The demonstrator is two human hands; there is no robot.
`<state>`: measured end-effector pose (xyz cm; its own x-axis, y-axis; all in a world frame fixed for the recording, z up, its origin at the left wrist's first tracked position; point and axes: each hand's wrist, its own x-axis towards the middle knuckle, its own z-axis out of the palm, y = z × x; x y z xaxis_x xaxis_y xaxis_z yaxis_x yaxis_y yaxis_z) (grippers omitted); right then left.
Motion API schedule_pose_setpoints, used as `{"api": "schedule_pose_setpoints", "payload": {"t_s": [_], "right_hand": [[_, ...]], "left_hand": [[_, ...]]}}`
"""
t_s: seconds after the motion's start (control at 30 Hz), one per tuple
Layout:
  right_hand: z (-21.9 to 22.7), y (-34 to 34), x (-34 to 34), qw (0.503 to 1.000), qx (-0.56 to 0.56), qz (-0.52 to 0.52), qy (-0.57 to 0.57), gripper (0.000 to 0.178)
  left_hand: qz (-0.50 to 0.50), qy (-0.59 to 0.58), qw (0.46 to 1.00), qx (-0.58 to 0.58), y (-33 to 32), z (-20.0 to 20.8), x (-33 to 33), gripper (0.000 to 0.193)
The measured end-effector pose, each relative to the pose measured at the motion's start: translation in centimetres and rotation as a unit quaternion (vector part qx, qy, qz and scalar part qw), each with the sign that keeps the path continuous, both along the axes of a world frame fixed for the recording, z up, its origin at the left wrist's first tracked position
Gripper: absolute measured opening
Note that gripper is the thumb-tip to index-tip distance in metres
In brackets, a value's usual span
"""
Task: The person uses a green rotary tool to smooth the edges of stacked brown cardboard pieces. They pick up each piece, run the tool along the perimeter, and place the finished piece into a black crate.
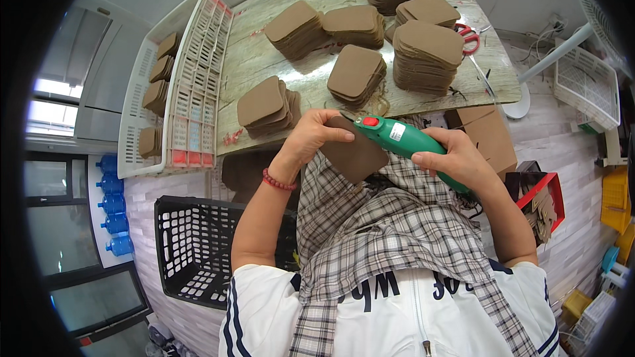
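Observation:
My left hand [309, 137] pinches the upper corner of a flat brown piece [358, 157] with rounded corners, held over my lap. Wrapped round a green handheld electric tool [409, 140] with a red switch is my right hand [459, 156]. The tool's dark narrow tip lies at the top edge of the brown piece, close to my left fingers; whether it touches cannot be made out. Just beyond, a stack of similar brown pieces [357, 74] sits near the table's front edge, and another stack [266, 106] is to its left.
More brown stacks [428, 59] cover the pale wooden table [245, 39]. Red-handled scissors [470, 39] lie at its right. A white crate [192, 86] with brown pieces stands left, a black crate [198, 244] below it. Right are a cardboard box [486, 135] and red bin [554, 201].

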<state>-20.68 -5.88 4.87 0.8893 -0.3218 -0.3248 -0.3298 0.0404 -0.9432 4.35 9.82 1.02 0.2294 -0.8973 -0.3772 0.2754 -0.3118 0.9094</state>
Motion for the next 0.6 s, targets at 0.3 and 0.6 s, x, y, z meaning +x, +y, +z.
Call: {"api": "schedule_pose_setpoints", "payload": {"t_s": [0.3, 0.6], "right_hand": [[-1.4, 0.3, 1.2, 0.995, 0.034, -0.078, -0.057, 0.033], [-3.7, -0.2, -1.4, 0.99, 0.033, -0.132, -0.036, 0.027]], "left_hand": [[0.254, -0.092, 0.955, -0.123, 3.5, 1.9, 6.5, 0.034], [0.252, -0.813, 0.521, 0.069, 2.4, 0.2, 9.2, 0.057]]}}
